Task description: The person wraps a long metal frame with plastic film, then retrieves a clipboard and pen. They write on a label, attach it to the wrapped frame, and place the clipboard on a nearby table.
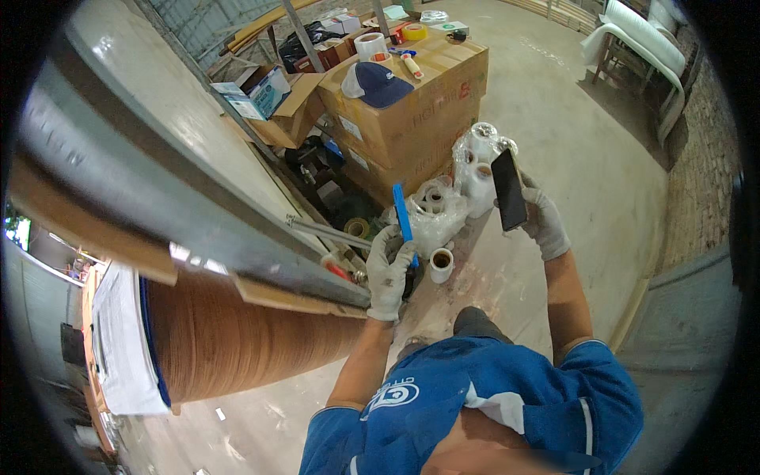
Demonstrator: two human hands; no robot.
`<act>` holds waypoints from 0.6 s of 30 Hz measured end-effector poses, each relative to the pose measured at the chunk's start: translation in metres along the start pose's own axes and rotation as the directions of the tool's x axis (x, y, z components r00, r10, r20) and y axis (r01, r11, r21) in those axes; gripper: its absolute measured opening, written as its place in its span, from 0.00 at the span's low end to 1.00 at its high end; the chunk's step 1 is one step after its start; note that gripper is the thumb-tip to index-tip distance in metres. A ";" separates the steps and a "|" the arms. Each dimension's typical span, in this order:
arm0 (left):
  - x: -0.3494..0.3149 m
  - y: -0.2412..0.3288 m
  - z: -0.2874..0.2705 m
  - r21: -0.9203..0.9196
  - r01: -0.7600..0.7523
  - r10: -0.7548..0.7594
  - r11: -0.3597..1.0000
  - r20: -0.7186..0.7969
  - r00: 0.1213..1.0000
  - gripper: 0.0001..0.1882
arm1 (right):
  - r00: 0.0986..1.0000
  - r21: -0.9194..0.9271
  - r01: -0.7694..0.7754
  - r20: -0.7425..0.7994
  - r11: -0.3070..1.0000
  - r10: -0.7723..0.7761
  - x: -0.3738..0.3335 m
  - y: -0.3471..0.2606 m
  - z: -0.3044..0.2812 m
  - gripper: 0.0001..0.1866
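Observation:
In a grey-white work glove, my left hand point(389, 269) is closed on a long, flat blue tool point(402, 212) that points up and away; its exact kind does not show. My right hand point(545, 218), gloved alike, grips a smartphone point(508, 190) from its right side, with the dark screen visible. Both hands are held up, well apart. Just right of the left hand is a white roll with a hollow core point(442, 265). Between the hands and farther off lie clear plastic film rolls point(478, 178), several of them bundled in crumpled wrap.
Large cardboard boxes point(427, 119) stand ahead, topped by a blue-and-grey cap point(380, 85), tape rolls point(370, 46) and small tools. A metal post point(182, 174) crosses close on my left, beside a tall stack of wood-grain sheets point(245, 336). A covered rack point(641, 55) stands far right.

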State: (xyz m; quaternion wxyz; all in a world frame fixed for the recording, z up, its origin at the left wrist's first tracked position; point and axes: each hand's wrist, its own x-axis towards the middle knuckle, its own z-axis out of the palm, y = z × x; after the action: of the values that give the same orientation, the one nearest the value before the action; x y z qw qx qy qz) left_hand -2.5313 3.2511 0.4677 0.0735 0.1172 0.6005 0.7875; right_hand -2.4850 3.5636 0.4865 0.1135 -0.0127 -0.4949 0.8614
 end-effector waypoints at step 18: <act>0.367 -0.098 0.153 0.250 0.007 0.058 0.968 -0.251 0.966 0.21 | 0.980 0.030 -0.191 0.063 0.981 0.189 0.473 -0.022 -0.161 0.25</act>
State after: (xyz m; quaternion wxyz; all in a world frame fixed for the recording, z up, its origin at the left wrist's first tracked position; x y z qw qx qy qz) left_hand -2.8446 3.5135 0.4476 -0.0302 0.0306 0.6974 0.7154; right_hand -2.9199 3.8095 0.4662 0.0159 -0.0319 -0.4790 0.8771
